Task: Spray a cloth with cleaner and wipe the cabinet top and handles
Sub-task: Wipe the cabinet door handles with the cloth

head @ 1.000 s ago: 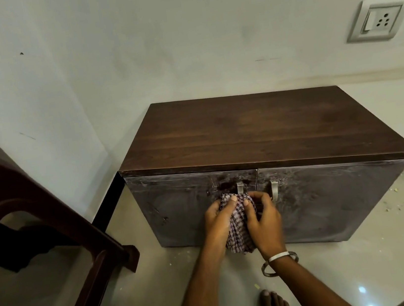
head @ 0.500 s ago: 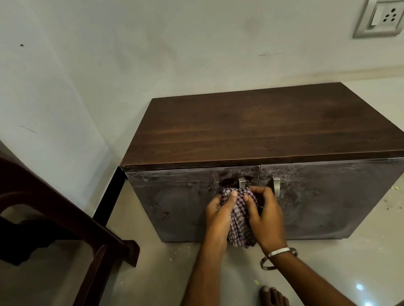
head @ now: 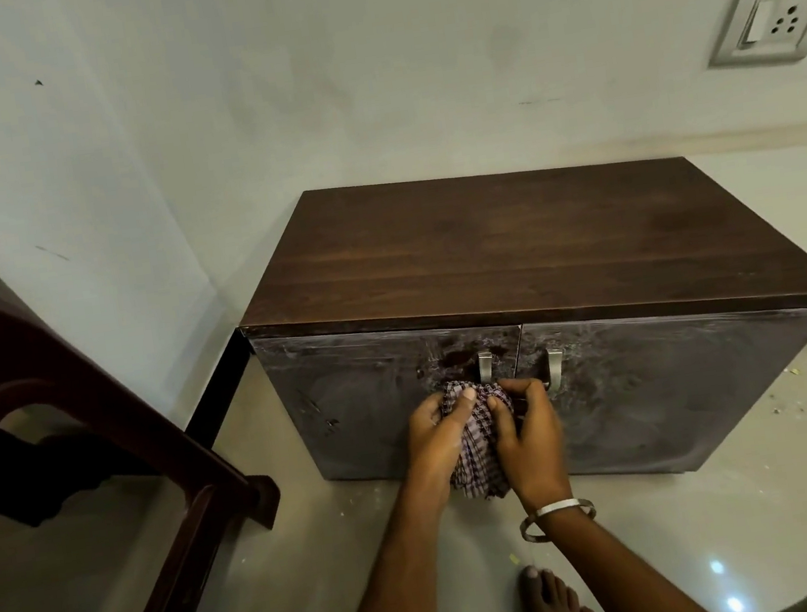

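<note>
Change: both hands and the cloth sit a little lower on the left door than a second ago, so more of the left handle shows.
Left hand (head: 435,436): fingers curled, gripping the checked cloth (head: 480,443).
Right hand (head: 528,436): also gripping the cloth, with a metal bangle (head: 558,517) on the wrist.
Left handle (head: 486,368): just above the cloth, at frame centre.
Right handle (head: 555,367): beside the right hand's knuckles.
Cabinet (head: 512,249): doors shut; its left edge is near the wall corner.
Open room: floor (head: 754,490) at lower right; a dark chair (head: 112,424) stands at the left.
</note>
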Tool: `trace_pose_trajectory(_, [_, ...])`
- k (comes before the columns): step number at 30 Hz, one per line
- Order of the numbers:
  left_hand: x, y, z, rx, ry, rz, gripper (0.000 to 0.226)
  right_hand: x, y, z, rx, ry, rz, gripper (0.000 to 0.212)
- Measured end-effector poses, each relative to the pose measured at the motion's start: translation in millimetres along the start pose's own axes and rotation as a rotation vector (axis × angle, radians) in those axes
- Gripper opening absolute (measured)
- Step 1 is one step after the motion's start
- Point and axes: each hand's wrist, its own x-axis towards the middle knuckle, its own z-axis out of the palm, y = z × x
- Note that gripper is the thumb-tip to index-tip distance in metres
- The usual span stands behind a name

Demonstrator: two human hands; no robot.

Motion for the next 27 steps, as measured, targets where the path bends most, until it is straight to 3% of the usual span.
trace_pose_trajectory(8, [15.3, -8.1, 5.6, 0.117, 0.174, -0.064, 0.031, 4.0, 6.3, 8.6, -0.015, 0.013, 0.098, 0.015])
trace_pose_trajectory(13, [20.2, -12.3, 9.8, 0.190, 0.228, -0.077, 0.024, 11.2, 8.1, 15.7, -0.036, 0.047, 0.183, 0.014])
trace_pose_trajectory(21, [16.6, -8.9, -1.0, 0.059, 0.119, -0.137, 0.031, 3.6, 3.4, 12.2, -0.032, 0.057, 0.153, 0.016])
trace_pose_trajectory(27, [21.3, -12.3, 5.0, 0.116, 0.167, -0.130, 0.032, 13.9, 7.8, 17.3, -0.065, 0.040, 0.217, 0.016])
